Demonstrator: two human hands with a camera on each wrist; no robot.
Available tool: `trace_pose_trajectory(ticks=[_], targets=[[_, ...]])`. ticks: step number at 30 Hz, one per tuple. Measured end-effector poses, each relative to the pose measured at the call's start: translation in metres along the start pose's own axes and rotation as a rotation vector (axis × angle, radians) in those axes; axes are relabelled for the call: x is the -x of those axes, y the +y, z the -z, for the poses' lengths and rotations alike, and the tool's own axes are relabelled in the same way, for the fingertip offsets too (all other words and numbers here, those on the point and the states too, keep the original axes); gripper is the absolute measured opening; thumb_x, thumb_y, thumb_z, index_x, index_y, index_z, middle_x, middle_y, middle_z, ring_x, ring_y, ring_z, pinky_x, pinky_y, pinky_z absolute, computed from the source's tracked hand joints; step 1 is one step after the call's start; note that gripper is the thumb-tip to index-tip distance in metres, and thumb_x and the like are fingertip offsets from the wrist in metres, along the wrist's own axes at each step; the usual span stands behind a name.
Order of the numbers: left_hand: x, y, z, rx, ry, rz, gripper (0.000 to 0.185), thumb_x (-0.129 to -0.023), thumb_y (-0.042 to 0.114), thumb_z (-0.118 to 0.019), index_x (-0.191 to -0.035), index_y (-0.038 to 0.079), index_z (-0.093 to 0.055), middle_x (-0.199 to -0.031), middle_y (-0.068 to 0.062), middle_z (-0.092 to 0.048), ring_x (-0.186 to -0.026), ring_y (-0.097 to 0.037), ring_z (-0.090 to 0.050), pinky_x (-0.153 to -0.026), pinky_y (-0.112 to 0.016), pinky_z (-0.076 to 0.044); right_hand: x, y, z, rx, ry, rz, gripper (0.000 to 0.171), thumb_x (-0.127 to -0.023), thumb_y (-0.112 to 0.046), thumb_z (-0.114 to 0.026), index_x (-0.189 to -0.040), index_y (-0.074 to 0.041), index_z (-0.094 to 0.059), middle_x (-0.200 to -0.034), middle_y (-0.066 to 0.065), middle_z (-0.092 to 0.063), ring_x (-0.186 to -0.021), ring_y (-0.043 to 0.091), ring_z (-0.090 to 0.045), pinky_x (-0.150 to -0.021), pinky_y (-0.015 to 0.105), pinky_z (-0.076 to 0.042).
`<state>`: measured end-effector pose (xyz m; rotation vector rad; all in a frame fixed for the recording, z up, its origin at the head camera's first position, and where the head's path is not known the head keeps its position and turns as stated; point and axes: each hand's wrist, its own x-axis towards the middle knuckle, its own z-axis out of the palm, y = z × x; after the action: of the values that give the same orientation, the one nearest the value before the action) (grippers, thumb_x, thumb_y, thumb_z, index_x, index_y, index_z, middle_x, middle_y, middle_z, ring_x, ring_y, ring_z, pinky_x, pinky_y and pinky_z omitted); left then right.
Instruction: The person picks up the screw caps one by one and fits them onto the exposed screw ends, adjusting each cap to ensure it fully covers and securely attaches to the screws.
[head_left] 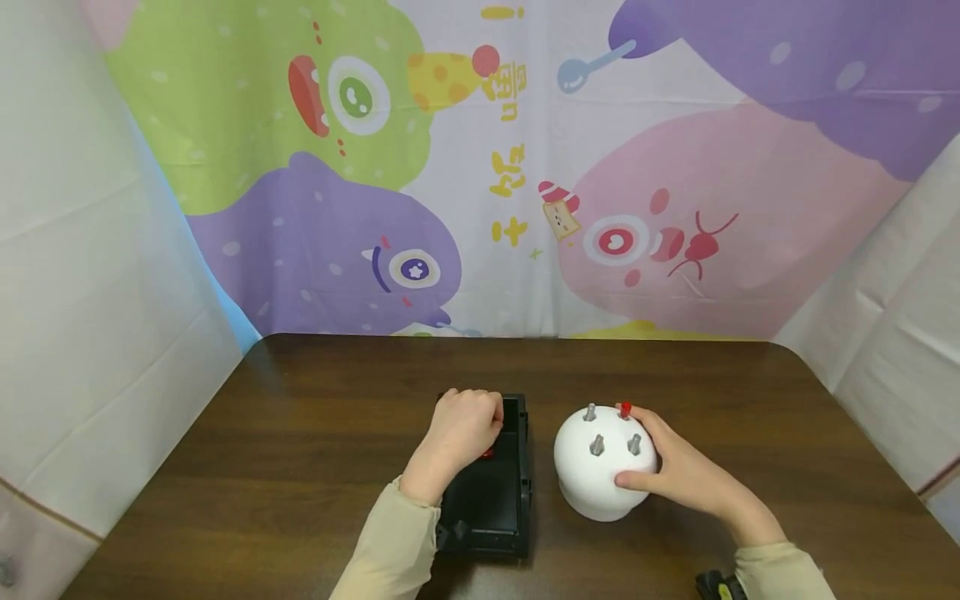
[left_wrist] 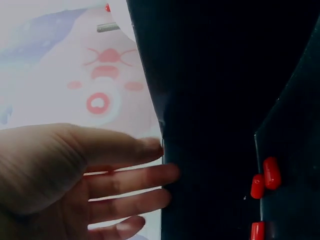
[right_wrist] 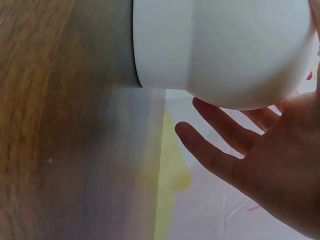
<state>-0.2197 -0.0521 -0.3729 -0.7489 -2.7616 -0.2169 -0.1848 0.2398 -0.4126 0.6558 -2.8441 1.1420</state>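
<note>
My left hand hangs over the black tray, its fingertips hidden from above. In the left wrist view its fingers are nearly straight with nothing between them, and several red caps lie deeper in the tray. A white rounded, dome-topped body stands right of the tray, with grey threaded studs on top. One stud at the back right wears a red cap. My right hand grips this body from the right, thumb at the front and fingers round the far side.
The brown wooden table ends at a printed cartoon curtain, with white cloth at both sides. A black object sits by my right sleeve at the near edge.
</note>
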Motion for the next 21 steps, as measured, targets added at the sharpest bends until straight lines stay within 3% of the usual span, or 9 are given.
trace_pose_trajectory(ticks=[4, 6, 9, 12, 18, 21], targets=[[0.0005, -0.0022, -0.0029, 0.043, -0.111, -0.007, 0.004, -0.081, 0.016, -0.065, -0.078, 0.016, -0.066, -0.072, 0.005, -0.064, -0.061, -0.010, -0.056, -0.071, -0.033, -0.046, -0.0011, -0.0002, 0.0010, 0.011, 0.006, 0.005, 0.080, -0.072, -0.040, -0.074, -0.133, -0.011, -0.031, -0.132, 0.012, -0.040, -0.111, 0.026, -0.048, -0.085, 0.045, -0.042], [0.0017, -0.0027, -0.0045, 0.052, -0.137, -0.018, 0.008, -0.082, 0.014, -0.064, -0.074, 0.016, -0.066, -0.068, 0.005, -0.063, -0.057, -0.008, -0.053, -0.065, -0.030, -0.046, -0.0013, 0.0001, 0.0013, 0.012, 0.006, 0.006, 0.079, -0.072, -0.040, -0.074, -0.133, -0.012, -0.031, -0.132, 0.012, -0.040, -0.111, 0.026, -0.048, -0.085, 0.044, -0.042], [0.0035, -0.0032, -0.0060, 0.080, -0.181, -0.023, 0.020, -0.082, 0.011, -0.063, -0.062, 0.016, -0.060, -0.055, 0.006, -0.051, -0.048, -0.006, -0.041, -0.053, -0.023, -0.036, -0.0009, 0.0006, 0.0011, 0.003, 0.003, 0.006, 0.078, -0.072, -0.040, -0.074, -0.132, -0.015, -0.031, -0.131, 0.011, -0.041, -0.110, 0.025, -0.048, -0.084, 0.043, -0.042], [0.0043, -0.0035, -0.0069, 0.123, -0.235, -0.011, 0.029, -0.081, 0.009, -0.063, -0.054, 0.015, -0.053, -0.048, 0.005, -0.039, -0.045, -0.007, -0.031, -0.048, -0.022, -0.027, -0.0002, 0.0005, 0.0009, 0.002, 0.004, 0.006, 0.078, -0.072, -0.040, -0.074, -0.133, -0.016, -0.031, -0.131, 0.010, -0.041, -0.110, 0.024, -0.048, -0.085, 0.043, -0.042], [0.0071, -0.0043, -0.0072, 0.164, -0.358, 0.034, 0.011, -0.076, 0.013, -0.070, -0.066, 0.014, -0.064, -0.065, 0.005, -0.057, -0.054, -0.007, -0.044, -0.052, -0.023, -0.038, 0.0015, -0.0016, 0.0008, -0.001, 0.002, -0.002, 0.080, -0.072, -0.040, -0.073, -0.134, -0.013, -0.031, -0.132, 0.010, -0.040, -0.110, 0.024, -0.048, -0.085, 0.043, -0.042], [0.0078, -0.0041, -0.0065, 0.168, -0.420, 0.052, 0.008, -0.073, 0.014, -0.072, -0.069, 0.013, -0.066, -0.068, 0.003, -0.059, -0.055, -0.009, -0.046, -0.053, -0.025, -0.040, 0.0016, -0.0027, 0.0009, 0.001, 0.003, -0.007, 0.080, -0.073, -0.041, -0.073, -0.135, -0.014, -0.030, -0.132, 0.010, -0.040, -0.111, 0.024, -0.048, -0.086, 0.043, -0.042]])
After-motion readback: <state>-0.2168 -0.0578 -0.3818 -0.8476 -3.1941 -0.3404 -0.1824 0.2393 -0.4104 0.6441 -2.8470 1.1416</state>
